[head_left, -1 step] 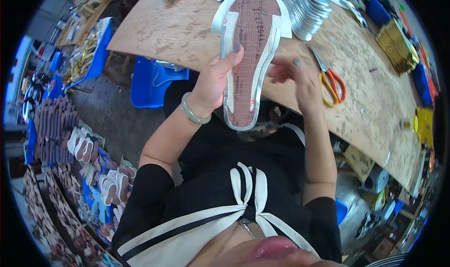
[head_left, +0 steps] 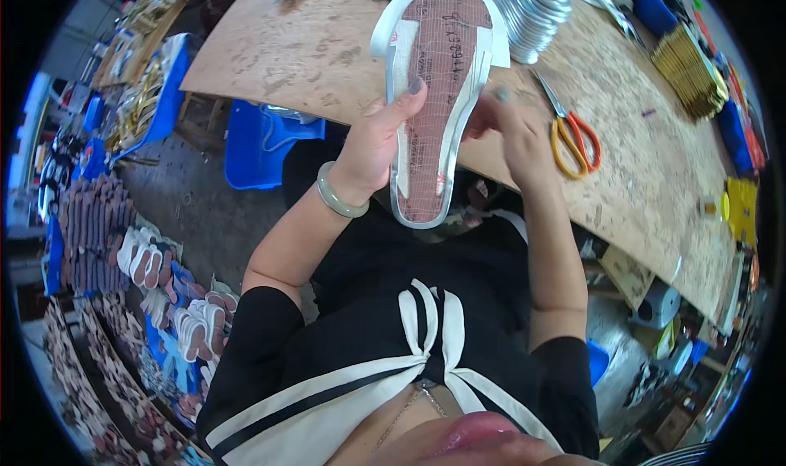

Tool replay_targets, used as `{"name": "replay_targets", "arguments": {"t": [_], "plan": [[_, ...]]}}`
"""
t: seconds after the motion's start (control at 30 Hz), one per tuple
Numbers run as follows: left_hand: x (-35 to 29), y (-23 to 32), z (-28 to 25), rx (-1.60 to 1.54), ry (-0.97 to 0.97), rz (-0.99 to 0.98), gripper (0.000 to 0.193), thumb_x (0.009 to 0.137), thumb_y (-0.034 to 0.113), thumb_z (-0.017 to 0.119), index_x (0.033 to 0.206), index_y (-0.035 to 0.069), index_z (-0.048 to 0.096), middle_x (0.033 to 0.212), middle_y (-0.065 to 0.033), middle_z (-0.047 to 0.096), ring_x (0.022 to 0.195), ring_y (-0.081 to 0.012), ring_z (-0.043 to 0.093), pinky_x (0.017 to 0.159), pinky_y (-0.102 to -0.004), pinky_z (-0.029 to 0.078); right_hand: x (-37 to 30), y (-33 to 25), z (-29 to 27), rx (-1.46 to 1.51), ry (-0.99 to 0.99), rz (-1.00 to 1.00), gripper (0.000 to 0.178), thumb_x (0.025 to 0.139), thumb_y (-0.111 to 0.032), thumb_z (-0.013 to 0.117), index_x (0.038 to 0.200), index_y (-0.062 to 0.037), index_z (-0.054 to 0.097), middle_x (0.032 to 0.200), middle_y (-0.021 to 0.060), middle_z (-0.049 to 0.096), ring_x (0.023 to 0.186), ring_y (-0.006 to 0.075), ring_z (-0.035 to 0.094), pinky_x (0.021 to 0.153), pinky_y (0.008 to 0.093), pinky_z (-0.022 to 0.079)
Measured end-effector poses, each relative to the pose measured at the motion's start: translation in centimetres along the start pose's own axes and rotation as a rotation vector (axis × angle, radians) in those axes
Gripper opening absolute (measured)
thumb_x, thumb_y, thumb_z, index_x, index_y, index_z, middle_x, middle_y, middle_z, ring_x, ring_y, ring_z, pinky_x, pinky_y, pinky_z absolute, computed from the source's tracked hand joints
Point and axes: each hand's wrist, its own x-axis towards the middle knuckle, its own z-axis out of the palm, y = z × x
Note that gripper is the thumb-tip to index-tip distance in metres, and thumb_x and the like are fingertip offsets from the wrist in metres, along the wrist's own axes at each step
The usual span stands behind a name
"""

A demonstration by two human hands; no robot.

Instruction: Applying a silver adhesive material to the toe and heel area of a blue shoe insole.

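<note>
My left hand (head_left: 372,143) grips a shoe insole (head_left: 434,98) by its left edge and holds it upright over the table's near edge. The insole has a reddish-brown gridded face and a silver-white wrapped border with flaps at its top. A pale green bangle sits on that wrist. My right hand (head_left: 512,139) presses its fingers against the insole's right edge, about halfway down.
On the wooden table (head_left: 655,163) lie orange-handled scissors (head_left: 573,135), a stack of silver insoles (head_left: 532,4) and a bundle of gold strips (head_left: 692,69). A blue plastic stool (head_left: 262,143) stands under the table. Many insoles lie in rows on the floor (head_left: 106,229) at left.
</note>
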Motion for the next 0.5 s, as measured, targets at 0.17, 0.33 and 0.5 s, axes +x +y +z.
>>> {"name": "replay_targets", "arguments": {"t": [0.17,0.33,0.5], "plan": [[0.9,-2.5,2.0,-0.187,0.163,0.156,0.039,0.098,0.032,0.044,0.123,0.002,0.050,0.118,-0.0075,0.057,0.106,-0.0153,0.055,0.093,-0.0315,0.043,1.7,0.7,2.7,-0.171,0.206,0.000,0.054,0.093,-0.044,0.050,0.072,0.0042,0.060,0.055,0.0049,0.051,0.056,0.0095,0.048,0.053,0.0290,0.040],[2.2,-2.7,0.5,-0.190,0.145,0.143,0.045,0.099,0.037,0.039,0.127,0.002,0.047,0.118,-0.0110,0.058,0.105,-0.0178,0.057,0.092,-0.0325,0.045,-0.4,3.2,2.7,-0.196,-0.024,0.046,0.054,0.093,-0.046,0.050,0.071,0.0032,0.059,0.055,0.0021,0.047,0.056,0.0085,0.045,0.054,0.0284,0.041],[3.6,-2.3,-0.8,-0.034,0.114,0.185,0.054,0.099,0.043,0.032,0.133,0.003,0.042,0.123,-0.0173,0.056,0.111,-0.0215,0.056,0.093,-0.0335,0.047,-4.5,1.7,3.4,0.031,-0.201,0.431,0.046,0.096,-0.037,0.047,0.085,0.0043,0.064,0.071,0.0079,0.064,0.066,0.0113,0.060,0.062,0.0261,0.048]]}}
